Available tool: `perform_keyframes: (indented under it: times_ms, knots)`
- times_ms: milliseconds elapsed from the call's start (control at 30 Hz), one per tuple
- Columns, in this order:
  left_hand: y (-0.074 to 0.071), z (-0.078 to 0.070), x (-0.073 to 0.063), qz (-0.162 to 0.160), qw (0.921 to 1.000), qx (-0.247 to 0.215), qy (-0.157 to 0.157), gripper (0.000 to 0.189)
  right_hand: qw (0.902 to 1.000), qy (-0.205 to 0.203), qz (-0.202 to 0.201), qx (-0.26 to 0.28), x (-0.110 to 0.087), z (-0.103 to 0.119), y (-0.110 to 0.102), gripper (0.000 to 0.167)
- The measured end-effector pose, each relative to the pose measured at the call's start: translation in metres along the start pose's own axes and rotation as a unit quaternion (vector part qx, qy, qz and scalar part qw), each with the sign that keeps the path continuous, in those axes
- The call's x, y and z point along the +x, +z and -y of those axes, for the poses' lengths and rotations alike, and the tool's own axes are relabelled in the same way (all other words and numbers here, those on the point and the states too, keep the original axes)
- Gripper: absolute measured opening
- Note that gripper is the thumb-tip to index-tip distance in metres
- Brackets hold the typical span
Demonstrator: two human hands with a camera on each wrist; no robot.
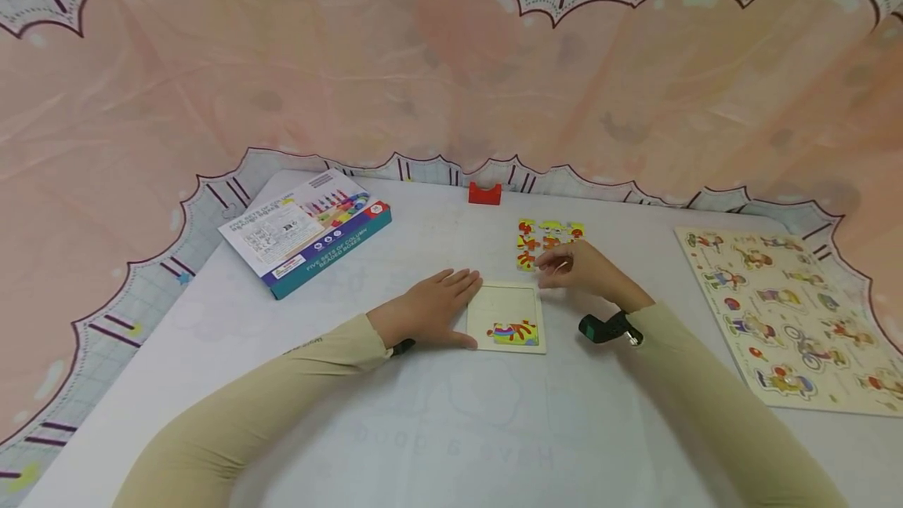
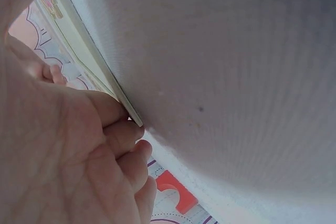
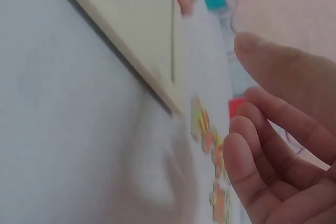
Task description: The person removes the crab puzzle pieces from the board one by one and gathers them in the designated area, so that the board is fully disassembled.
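A small square wooden puzzle tray (image 1: 502, 296) lies on the white table, with joined colourful puzzle pieces (image 1: 513, 333) along its bottom side and bare wood above them. My left hand (image 1: 433, 308) rests at the tray's left side, thumb near the lower corner and fingertips touching the upper corner; the left wrist view shows the fingers against the tray's edge (image 2: 100, 59). Just right of the tray hovers my right hand (image 1: 582, 269), fingers loosely bent with nothing between them. Several loose puzzle pieces (image 1: 525, 245) lie behind the tray, partly hidden by that hand.
At the back left lies a box of beaded columns (image 1: 310, 230). A red notched block (image 1: 484, 194) stands near the table's back edge. On the right is a large wooden picture board (image 1: 783, 312). Behind the table hangs a peach-coloured cloth (image 1: 423, 77).
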State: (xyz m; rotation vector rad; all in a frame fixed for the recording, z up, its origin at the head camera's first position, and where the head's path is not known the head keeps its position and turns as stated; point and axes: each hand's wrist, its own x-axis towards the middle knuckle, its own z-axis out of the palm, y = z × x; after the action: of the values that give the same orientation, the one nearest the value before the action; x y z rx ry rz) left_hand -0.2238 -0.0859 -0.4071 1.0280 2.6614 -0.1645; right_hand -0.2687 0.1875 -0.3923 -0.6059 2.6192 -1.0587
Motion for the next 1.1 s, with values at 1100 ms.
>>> perform_keyframes:
  times_ms: [1100]
  knots:
    - [-0.001, 0.000, -0.001, -0.004, 1.0000, -0.002, -0.003, 0.101, 0.9787, -0.107, 0.172, -0.032, -0.015, 0.033, 0.047, 0.027]
